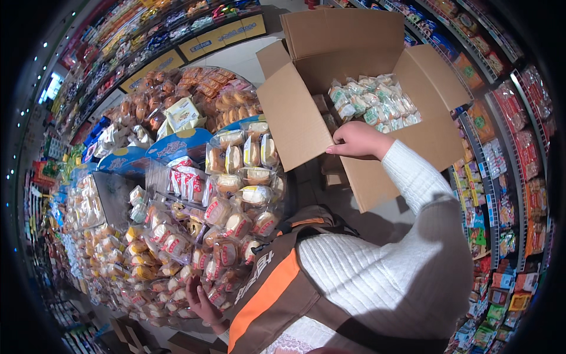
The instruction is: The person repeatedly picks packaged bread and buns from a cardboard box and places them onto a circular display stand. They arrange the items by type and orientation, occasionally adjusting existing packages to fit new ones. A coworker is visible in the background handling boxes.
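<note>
A large open cardboard box (306,118) stands at the upper right, its flaps spread outward. Inside it lie several small white-and-green wrapped packets (374,103). My right hand (359,140) is closed on the edge of the box's left flap, near its front corner. Low on the left, my left hand (205,304) has its fingers apart beside wrapped bread rolls (221,253) on a round display. Nothing shows in that hand. The display is heaped with bagged buns and cakes, split by clear dividers (115,197) and blue curved signs (177,144).
Shelves of packaged snacks (519,159) run along the right side, close to the box and my right arm. More stocked shelves (200,29) stand at the back left. Further cardboard boxes (194,342) sit on the floor by the display's near edge.
</note>
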{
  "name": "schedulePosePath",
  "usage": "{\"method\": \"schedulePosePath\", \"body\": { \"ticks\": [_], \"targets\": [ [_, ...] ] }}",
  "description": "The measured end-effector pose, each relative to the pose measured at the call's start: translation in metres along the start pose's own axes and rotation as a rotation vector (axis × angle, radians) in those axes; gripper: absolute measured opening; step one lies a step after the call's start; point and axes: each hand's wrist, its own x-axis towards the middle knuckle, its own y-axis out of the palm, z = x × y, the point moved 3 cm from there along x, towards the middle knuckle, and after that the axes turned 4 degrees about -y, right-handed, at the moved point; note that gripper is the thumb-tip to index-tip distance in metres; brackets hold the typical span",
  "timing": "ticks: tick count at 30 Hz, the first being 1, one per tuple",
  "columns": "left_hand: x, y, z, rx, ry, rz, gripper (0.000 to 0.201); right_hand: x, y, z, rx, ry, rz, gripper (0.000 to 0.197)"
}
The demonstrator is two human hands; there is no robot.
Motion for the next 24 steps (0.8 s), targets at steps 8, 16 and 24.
{"method": "schedulePosePath", "body": {
  "ticks": [8, 16, 24],
  "targets": [
    [-0.024, 0.124, -0.043, 0.072, -0.019, 0.212, 0.038, 0.102, -0.015, -0.175, -0.212, 0.418, -0.247, 0.074],
    [-0.044, 0.23, -0.039, -0.101, -0.199, 0.396, 0.037, 0.125, 0.041, -0.224, -0.148, 0.522, -0.042, 0.093],
    [-0.061, 0.238, -0.028, -0.099, -0.265, 0.303, 0.036, 0.14, 0.033, -0.281, 0.066, 0.445, -0.007, 0.085]
  ]
}}
